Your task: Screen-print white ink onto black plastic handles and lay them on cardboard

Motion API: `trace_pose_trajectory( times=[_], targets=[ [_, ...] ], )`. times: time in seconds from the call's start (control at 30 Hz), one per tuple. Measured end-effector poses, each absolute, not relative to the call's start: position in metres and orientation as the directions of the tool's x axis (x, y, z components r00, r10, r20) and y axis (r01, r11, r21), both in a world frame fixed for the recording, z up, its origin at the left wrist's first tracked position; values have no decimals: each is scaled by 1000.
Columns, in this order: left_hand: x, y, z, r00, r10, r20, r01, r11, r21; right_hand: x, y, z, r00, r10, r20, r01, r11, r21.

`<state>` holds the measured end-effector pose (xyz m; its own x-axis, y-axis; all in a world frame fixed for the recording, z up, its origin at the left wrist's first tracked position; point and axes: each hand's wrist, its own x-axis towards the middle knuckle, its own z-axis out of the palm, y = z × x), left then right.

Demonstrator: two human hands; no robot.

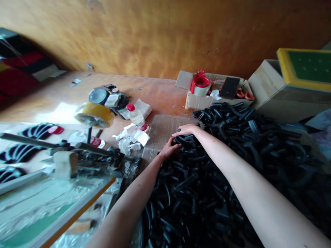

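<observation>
A large heap of black plastic parts (193, 182), many curved or tube-like, spreads under and around both forearms. At the heap's far left edge, my right hand (186, 130) reaches over the parts with its fingers bent, and a small dark piece shows at its fingertips. Just below and to the left, my left hand (169, 149) touches the same edge, its thumb and fingers apart around the side of a black part (186, 140). Both hands are close together, and their fingertips partly hide what lies between them.
Left stands a screen-printing frame (77, 206) with a metal clamp and a yellow tape roll (94, 114). Behind are a red-capped bottle (137, 117), crumpled tissues (131, 137) and jars. A cardboard box (198, 102) holds a red tape dispenser (201, 84), phone (229, 87) and orange-handled scissors (245, 94).
</observation>
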<state>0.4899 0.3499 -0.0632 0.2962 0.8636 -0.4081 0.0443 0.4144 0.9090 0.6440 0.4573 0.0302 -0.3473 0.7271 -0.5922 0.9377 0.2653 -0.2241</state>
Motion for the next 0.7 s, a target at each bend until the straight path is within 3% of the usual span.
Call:
trace_pose_trajectory(
  times=[0.17, 0.4, 0.57, 0.7],
  targets=[
    [460, 290, -42, 288, 891, -352, 258, 282, 924, 605, 397, 46, -489, 621, -613, 869, 403, -286],
    [450, 210, -2, 283, 926, -248, 682, -13, 731, 607, 289, 76, -539, 647, -539, 841, 450, -300],
    [451, 156, 17, 365, 929, -62, 751, -254, 609, 623, 225, 87, -557, 732, -392, 830, 473, -296],
    [444, 111, 26, 405, 913, -57, 757, -300, 580, 630, 184, 87, -570, 756, -323, 818, 483, -311]
  ],
)
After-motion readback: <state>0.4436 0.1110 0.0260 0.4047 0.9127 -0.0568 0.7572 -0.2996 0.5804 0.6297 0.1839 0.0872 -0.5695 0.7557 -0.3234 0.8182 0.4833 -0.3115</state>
